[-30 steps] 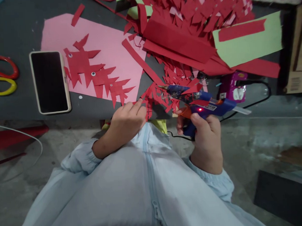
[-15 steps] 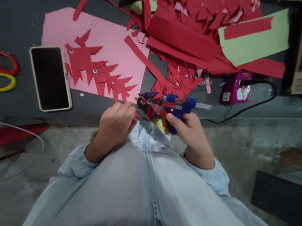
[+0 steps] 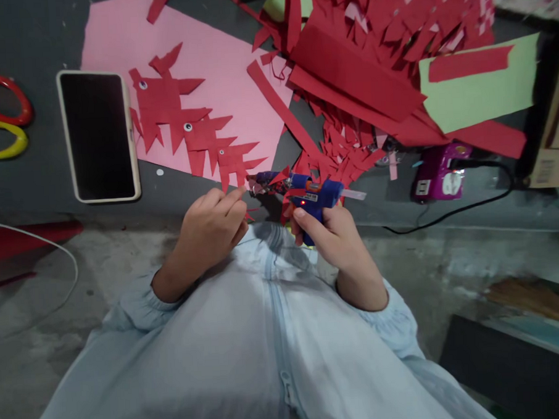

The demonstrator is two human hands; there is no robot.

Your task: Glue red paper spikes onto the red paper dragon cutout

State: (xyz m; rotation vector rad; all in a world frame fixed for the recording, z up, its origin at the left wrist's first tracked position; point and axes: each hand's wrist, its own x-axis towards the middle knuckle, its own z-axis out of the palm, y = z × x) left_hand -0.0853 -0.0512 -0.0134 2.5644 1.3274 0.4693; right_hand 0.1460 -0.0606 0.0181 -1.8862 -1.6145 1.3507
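I see a big pink paper sheet (image 3: pixel 218 76) on the dark counter (image 3: pixel 37 183). At its 5 o'clock, my right hand (image 3: pixel 329 235) wraps the blue glue gun (image 3: pixel 313 195). My left hand (image 3: pixel 210 228) fingers pinch a small red paper scrap (image 3: pixel 249 216).

Dark phone (image 3: pixel 98 136) beside pink sheet (image 3: pixel 217 58), scissor handles (image 3: pixel 2 126) far left, purple charger (image 3: pixel 438 179) right.

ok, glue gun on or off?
On: the glue gun in the right hand shows a lit red indicator on its blue body.
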